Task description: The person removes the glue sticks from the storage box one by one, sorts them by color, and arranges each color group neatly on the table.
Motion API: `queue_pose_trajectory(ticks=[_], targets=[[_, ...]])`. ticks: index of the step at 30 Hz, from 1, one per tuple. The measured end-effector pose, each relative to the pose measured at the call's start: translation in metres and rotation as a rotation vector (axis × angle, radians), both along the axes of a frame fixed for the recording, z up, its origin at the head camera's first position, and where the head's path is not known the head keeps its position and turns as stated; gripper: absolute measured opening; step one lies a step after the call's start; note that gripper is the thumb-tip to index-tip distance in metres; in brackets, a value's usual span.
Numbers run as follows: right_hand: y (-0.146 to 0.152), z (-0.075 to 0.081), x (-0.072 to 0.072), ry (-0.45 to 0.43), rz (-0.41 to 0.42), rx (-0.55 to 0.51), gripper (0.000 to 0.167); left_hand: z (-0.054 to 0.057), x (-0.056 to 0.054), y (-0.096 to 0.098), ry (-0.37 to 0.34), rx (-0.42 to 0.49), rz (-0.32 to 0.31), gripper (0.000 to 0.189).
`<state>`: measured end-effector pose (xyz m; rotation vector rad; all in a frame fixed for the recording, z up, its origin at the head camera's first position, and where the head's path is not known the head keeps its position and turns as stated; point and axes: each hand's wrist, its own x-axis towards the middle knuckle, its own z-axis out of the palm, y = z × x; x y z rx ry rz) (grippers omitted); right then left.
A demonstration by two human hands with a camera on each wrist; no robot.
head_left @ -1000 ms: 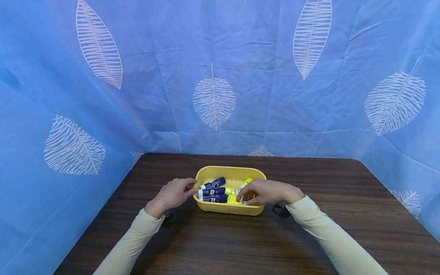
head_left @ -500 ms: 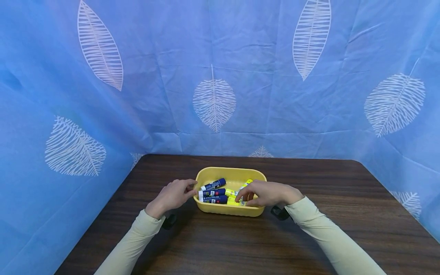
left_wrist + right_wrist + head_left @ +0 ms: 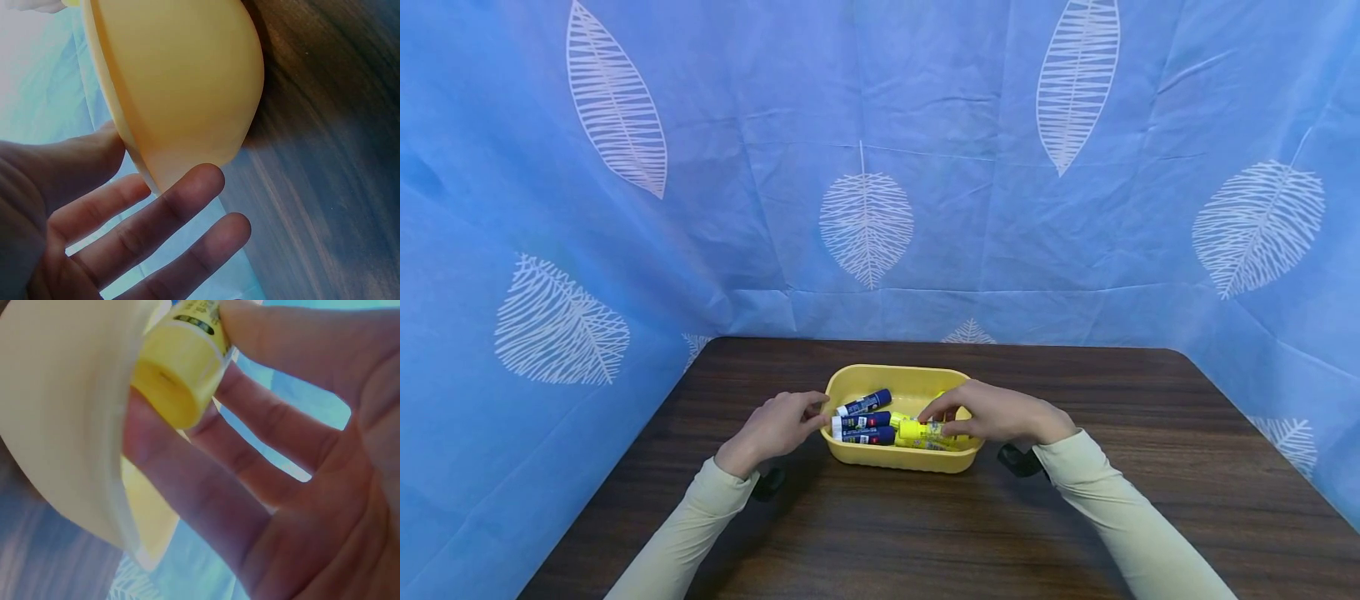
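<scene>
A yellow plastic tub (image 3: 895, 458) holds dark blue glue sticks (image 3: 867, 421) with white ends on its left side and yellow glue sticks (image 3: 917, 444) on its right. My left hand (image 3: 777, 423) grips the tub's left end, thumb and index finger at the rim (image 3: 106, 69); two other fingers lie along the outside. Over the tub's right half, my right hand (image 3: 1003, 412) pinches a yellow glue stick (image 3: 187, 369) between thumb and fingers. In the head view this glue stick lies nearly level above the others, its right end partly covered by the hand.
The tub stands on a dark wood-grain table (image 3: 880, 533). Behind and beside the table hangs a blue cloth (image 3: 955, 225) printed with white leaves. A dark wrist device (image 3: 1018, 460) sits under the right wrist.
The right hand has taken hold of a yellow glue stick and raised it slightly from the others, moving a little up and right. My left hand stays at the tub's end.
</scene>
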<state>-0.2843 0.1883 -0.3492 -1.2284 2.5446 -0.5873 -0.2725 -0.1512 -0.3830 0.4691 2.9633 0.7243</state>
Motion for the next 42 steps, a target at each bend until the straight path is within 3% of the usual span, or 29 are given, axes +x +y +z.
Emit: queue_pose_trajectory(ticks=[10,17,29,42], targets=[[0.023,0.012,0.002,0.053,-0.137,-0.075,0.031,-0.001,0.0,-0.001,0.01,0.001,-0.004,0.043],[0.045,0.015,-0.001,0.15,-0.166,-0.141,0.032,-0.001,0.002,-0.001,0.006,-0.001,0.001,0.044],[0.076,0.018,0.0,0.206,-0.301,-0.157,0.031,-0.001,0.001,0.0,0.005,-0.009,-0.001,0.043],[0.097,0.024,-0.002,0.305,-0.363,-0.125,0.032,0.0,0.0,0.0,0.004,-0.011,-0.004,0.043]])
